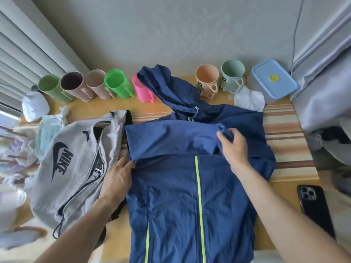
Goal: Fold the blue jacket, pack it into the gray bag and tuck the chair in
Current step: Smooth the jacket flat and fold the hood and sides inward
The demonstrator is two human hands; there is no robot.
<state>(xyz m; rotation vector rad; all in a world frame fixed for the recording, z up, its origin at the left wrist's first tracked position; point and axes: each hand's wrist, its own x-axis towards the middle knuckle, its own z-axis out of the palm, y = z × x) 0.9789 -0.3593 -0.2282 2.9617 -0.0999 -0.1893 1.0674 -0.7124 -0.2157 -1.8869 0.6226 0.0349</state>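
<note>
The blue jacket [171,196] lies front up on the table, its yellow-green zip running down the middle and its hood [161,82] pointing at the wall. One sleeve is folded flat across the chest. My right hand [234,147] pinches that sleeve's cuff near the right shoulder. My left hand [117,179] presses flat on the jacket's left edge, at the sleeve's fold. The gray bag [76,164] with black lettering lies just left of the jacket, its zip partly open. No chair is in view.
Several cups [117,84] stand in a row along the wall, a pink one [141,90] touching the hood. A blue-lidded box [273,80] and crumpled tissue [248,99] sit at the back right. A black phone [315,207] lies at the right. Wet wipes [48,131] sit left.
</note>
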